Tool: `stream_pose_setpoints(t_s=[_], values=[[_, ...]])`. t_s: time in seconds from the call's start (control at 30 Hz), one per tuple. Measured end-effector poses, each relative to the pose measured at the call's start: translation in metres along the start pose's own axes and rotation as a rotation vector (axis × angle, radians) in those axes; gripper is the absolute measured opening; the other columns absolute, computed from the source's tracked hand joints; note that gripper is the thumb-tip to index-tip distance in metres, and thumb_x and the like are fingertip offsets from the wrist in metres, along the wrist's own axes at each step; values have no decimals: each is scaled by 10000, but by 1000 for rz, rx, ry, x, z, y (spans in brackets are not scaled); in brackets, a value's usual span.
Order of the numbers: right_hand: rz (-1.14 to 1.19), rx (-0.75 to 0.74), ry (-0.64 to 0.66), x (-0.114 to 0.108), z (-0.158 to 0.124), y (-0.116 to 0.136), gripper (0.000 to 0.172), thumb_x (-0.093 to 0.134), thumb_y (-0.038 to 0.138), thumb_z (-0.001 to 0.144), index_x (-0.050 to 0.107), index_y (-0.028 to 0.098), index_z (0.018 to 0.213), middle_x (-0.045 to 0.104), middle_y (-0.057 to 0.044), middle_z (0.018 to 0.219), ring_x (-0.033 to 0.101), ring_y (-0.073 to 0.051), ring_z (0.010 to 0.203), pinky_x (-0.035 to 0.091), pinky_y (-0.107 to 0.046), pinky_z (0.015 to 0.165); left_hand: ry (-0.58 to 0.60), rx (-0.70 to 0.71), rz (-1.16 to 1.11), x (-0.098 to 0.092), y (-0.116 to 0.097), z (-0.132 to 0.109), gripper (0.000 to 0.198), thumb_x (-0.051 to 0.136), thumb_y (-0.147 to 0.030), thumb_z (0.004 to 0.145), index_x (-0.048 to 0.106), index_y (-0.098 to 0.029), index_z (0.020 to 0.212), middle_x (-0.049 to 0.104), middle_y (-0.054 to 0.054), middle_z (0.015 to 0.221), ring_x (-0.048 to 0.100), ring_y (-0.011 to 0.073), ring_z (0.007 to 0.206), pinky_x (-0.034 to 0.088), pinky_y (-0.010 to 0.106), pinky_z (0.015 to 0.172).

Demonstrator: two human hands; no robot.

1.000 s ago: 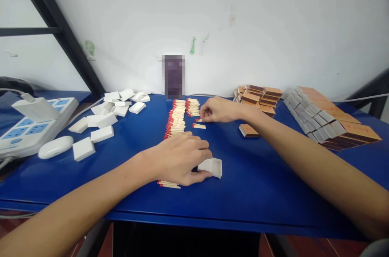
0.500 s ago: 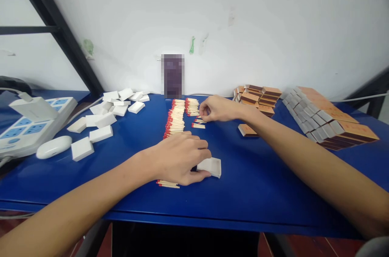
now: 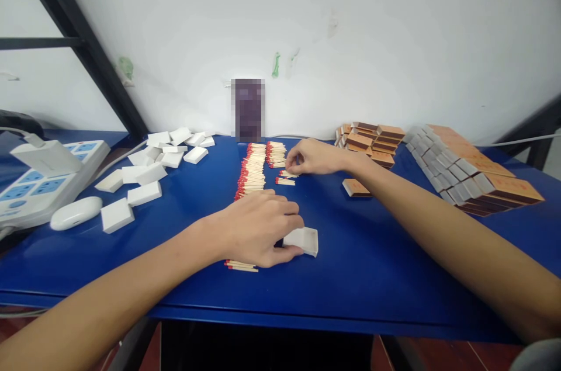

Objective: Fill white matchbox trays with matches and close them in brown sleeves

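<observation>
My left hand [image 3: 263, 229] is closed around a white matchbox tray [image 3: 308, 239], which lies on the blue table with its open side up. Part of the tray is hidden under the fingers. Farther back, my right hand [image 3: 312, 156] has thumb and forefinger pinched at a few matches [image 3: 287, 174], though exactly what sits between the fingertips is hidden. A long row of red-headed matches [image 3: 253, 169] lies left of it, beside a shorter pile of matches [image 3: 276, 154]. A few more matches [image 3: 242, 266] stick out in front of my left wrist.
Several white trays [image 3: 144, 193] are scattered at the left, beside a power strip [image 3: 48, 184] and a white rounded object [image 3: 75, 212]. Orange matchbox sleeves [image 3: 360, 142] are heaped at the back right. Stacked matchboxes [image 3: 473, 178] stand farther right. A single sleeve [image 3: 356, 187] lies near my right forearm.
Almost nothing differs. My right hand stays pinched at the small group of matches, and my left hand keeps its hold on the tray; the view has shifted very slightly.
</observation>
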State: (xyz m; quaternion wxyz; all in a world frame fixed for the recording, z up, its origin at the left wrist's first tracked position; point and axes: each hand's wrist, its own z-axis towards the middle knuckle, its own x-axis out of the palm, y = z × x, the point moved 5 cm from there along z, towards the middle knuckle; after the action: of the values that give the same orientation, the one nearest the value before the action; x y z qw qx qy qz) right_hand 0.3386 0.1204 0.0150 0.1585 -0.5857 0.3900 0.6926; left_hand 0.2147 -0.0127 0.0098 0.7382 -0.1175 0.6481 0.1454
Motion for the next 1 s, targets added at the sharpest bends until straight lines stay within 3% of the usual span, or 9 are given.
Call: stream_pose_setpoints(t_s=[0.43, 0.53, 0.67, 0.83, 1.0], values=[[-18, 3, 149, 3, -4, -2, 141, 616, 253, 712, 711, 165, 766, 664, -1, 678, 548, -123, 613, 379, -249, 586, 0, -4, 9, 0, 0, 0, 294, 562, -435, 877, 694, -185, 958, 641, 24, 815, 600, 188, 735, 413, 340, 679], [2, 12, 96, 1, -3, 0, 134, 603, 246, 711, 698, 164, 755, 650, 2, 660, 538, -120, 605, 370, -246, 583, -1, -4, 13, 0, 0, 1, 294, 564, -433, 874, 697, -181, 949, 642, 27, 813, 600, 188, 732, 413, 338, 675], [-16, 20, -77, -2, 1, 4, 118, 572, 212, 713, 673, 154, 728, 616, 3, 638, 500, -106, 572, 356, -240, 575, 9, -10, 14, 0, 0, 1, 300, 559, -436, 875, 697, -179, 945, 640, 27, 808, 600, 193, 732, 417, 339, 677], [-86, 37, -156, 1, 5, 5, 160, 539, 212, 732, 685, 147, 749, 605, -1, 638, 484, -104, 576, 347, -246, 597, 6, -9, 11, 0, 0, 1, 299, 560, -435, 877, 692, -176, 945, 645, 33, 817, 602, 192, 740, 423, 338, 692], [-46, 108, -83, -5, 0, -1, 193, 562, 281, 742, 704, 151, 751, 638, -11, 649, 502, -119, 591, 356, -262, 604, 6, -9, 5, 0, -1, 1, 297, 563, -433, 876, 695, -175, 938, 636, 31, 798, 598, 192, 735, 424, 336, 682]])
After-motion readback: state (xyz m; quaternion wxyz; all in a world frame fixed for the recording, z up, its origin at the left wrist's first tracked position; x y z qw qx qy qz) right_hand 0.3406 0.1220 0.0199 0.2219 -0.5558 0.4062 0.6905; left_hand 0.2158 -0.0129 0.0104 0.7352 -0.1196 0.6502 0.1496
